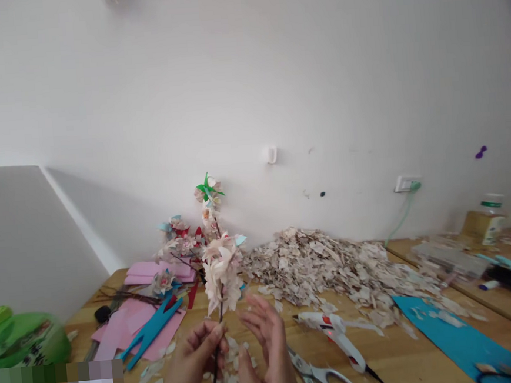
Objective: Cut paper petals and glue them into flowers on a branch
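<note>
On my feed, the left hand [203, 349] pinches the flowered branch [221, 271] roughly upright over the worktop [396, 357]; just right, the right hand [267, 353] is spread, apparently empty. I judge this steadying; the next move calls for a light touch.

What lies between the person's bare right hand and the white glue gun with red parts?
In the head view, silver metal scissors lie partly between the right hand and the glue gun; higher in that gap, brown wooden tabletop shows.
</note>
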Demonstrator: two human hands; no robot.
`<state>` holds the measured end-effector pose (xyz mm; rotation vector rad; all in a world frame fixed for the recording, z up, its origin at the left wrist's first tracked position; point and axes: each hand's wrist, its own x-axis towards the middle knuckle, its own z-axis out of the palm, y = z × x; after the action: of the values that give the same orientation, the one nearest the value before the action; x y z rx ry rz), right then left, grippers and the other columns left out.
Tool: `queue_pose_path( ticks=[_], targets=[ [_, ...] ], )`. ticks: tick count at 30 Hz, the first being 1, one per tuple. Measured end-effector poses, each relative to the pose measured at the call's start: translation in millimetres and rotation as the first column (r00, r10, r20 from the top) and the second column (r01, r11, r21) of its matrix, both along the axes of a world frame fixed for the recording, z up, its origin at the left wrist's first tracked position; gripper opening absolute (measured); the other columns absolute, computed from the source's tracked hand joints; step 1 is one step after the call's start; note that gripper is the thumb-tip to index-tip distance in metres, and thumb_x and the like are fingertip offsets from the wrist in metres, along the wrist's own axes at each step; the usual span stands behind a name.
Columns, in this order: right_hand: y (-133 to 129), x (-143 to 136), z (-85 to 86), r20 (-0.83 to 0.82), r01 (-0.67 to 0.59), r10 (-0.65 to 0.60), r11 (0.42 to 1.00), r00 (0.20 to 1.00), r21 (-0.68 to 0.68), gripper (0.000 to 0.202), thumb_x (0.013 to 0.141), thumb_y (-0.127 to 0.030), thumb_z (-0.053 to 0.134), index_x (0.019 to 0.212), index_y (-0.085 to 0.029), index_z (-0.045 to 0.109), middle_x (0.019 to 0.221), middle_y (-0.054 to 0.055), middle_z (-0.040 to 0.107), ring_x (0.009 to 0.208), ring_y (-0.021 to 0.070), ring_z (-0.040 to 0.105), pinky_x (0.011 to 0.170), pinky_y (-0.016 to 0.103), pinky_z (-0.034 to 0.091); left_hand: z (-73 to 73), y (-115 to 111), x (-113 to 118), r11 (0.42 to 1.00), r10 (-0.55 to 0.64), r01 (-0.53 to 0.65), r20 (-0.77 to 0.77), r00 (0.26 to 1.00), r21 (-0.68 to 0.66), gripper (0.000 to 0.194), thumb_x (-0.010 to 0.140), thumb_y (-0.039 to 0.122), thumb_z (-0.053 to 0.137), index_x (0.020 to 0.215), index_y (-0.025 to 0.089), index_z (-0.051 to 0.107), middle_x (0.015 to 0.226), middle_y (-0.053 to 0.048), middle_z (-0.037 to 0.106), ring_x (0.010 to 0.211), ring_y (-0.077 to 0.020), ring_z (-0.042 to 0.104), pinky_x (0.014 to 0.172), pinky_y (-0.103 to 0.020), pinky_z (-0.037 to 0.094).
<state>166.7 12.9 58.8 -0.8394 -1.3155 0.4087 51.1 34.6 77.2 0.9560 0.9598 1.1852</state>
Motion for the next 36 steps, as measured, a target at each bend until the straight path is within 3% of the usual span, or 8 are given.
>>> queue_pose_path(
  ticks=[5, 10, 15, 18, 21, 24, 31, 36],
  targets=[
    [1.1, -0.7, 0.3, 0.019, 0.084, -0.084, 0.996, 0.996, -0.023, 0.05, 0.074, -0.014, 0.043, 0.122, -0.024, 0.035, 0.11, 0.009, 0.056, 0.086, 0.0192, 0.06, 0.078, 0.034, 0.051, -4.6, 6.0, -9.0, 0.995, 0.033, -0.014, 0.186, 0.982, -0.102, 0.028, 0.051, 0.035, 0.079, 0.058, 0.014, 0.061, 0.047, 0.005, 0.055, 0.039, -0.0048, 0.046, 0.039, -0.016, 0.037],
    [5.0, 5.0, -4.2, 0.102, 0.028, -0.027, 1.0, 0.994, -0.005, 0.053, 0.074, -0.011, 0.043, 0.124, -0.026, 0.031, 0.106, 0.007, 0.056, 0.077, 0.0158, 0.062, 0.073, 0.03, 0.051, -13.1, 11.6, -14.7, 0.991, 0.096, -0.065, 0.275, 0.957, -0.119, 0.024, 0.055, 0.028, 0.079, 0.071, 0.015, 0.067, 0.06, 0.001, 0.064, 0.048, -0.0069, 0.055, 0.046, -0.017, 0.044],
    [6.4, 3.2, -5.3, 0.018, 0.023, -0.02, 0.988, 1.0, -0.152, 0.04, 0.072, -0.011, 0.047, 0.109, -0.024, 0.046, 0.089, 0.001, 0.061, 0.068, 0.0145, 0.062, 0.071, 0.028, 0.051, -6.1, 11.1, -12.5, 0.991, 0.134, -0.133, 0.1, 0.986, -0.015, 0.023, 0.058, 0.033, 0.076, 0.069, 0.015, 0.068, 0.061, 0.0, 0.067, 0.051, -0.009, 0.057, 0.049, -0.018, 0.045],
    [10.0, 1.5, -6.5, 0.057, -0.111, 0.135, 0.944, 0.989, -0.31, 0.021, 0.071, -0.01, 0.051, 0.088, -0.021, 0.057, 0.076, 0.0, 0.065, 0.063, 0.0146, 0.062, 0.06, 0.023, 0.051, -0.4, 9.5, -10.6, 0.985, 0.17, -0.17, 0.027, 0.985, 0.015, 0.026, 0.055, 0.038, 0.077, 0.063, 0.014, 0.067, 0.057, 0.0, 0.066, 0.054, -0.0107, 0.058, 0.056, -0.02, 0.047],
    [14.5, -0.6, -10.3, 0.071, -0.257, 0.314, 0.871, 0.947, -0.419, 0.015, 0.074, -0.013, 0.051, 0.082, -0.019, 0.062, 0.075, 0.002, 0.068, 0.061, 0.0153, 0.063, 0.055, 0.022, 0.049, 1.5, 8.5, -8.7, 0.979, 0.198, -0.199, 0.014, 0.98, 0.046, 0.028, 0.053, 0.04, 0.077, 0.059, 0.015, 0.066, 0.056, 0.0, 0.066, 0.058, -0.013, 0.06, 0.064, -0.023, 0.049],
    [16.9, -4.0, -13.5, 0.051, -0.336, 0.399, 0.829, 0.916, -0.448, 0.016, 0.077, -0.021, 0.05, 0.084, -0.018, 0.064, 0.075, 0.004, 0.069, 0.067, 0.0174, 0.064, 0.06, 0.024, 0.049, -0.1, 8.3, -6.9, 0.973, 0.215, -0.215, 0.007, 0.977, 0.088, 0.028, 0.053, 0.039, 0.077, 0.057, 0.015, 0.065, 0.055, 0.001, 0.065, 0.058, -0.0129, 0.058, 0.063, -0.022, 0.048],
    [19.1, -8.9, -11.0, 0.032, -0.354, 0.447, 0.749, 0.894, -0.561, 0.019, 0.075, -0.027, 0.046, 0.072, -0.014, 0.06, 0.066, 0.007, 0.064, 0.058, 0.0173, 0.056, 0.054, 0.025, 0.041, -5.8, 6.7, -4.6, 0.969, 0.223, -0.219, -0.025, 0.975, 0.111, 0.025, 0.057, 0.038, 0.074, 0.057, 0.016, 0.063, 0.053, 0.002, 0.062, 0.051, -0.0119, 0.053, 0.049, -0.021, 0.043],
    [21.7, -11.3, -18.7, 0.016, -0.393, 0.478, 0.741, 0.878, -0.545, 0.014, 0.069, -0.022, 0.046, 0.072, -0.014, 0.057, 0.067, 0.007, 0.062, 0.062, 0.0187, 0.057, 0.057, 0.027, 0.041, -4.5, 7.0, -4.1, 0.965, 0.245, -0.243, -0.012, 0.969, 0.1, 0.026, 0.054, 0.038, 0.075, 0.055, 0.016, 0.06, 0.051, 0.002, 0.061, 0.051, -0.0121, 0.054, 0.052, -0.022, 0.043]
  ],
)
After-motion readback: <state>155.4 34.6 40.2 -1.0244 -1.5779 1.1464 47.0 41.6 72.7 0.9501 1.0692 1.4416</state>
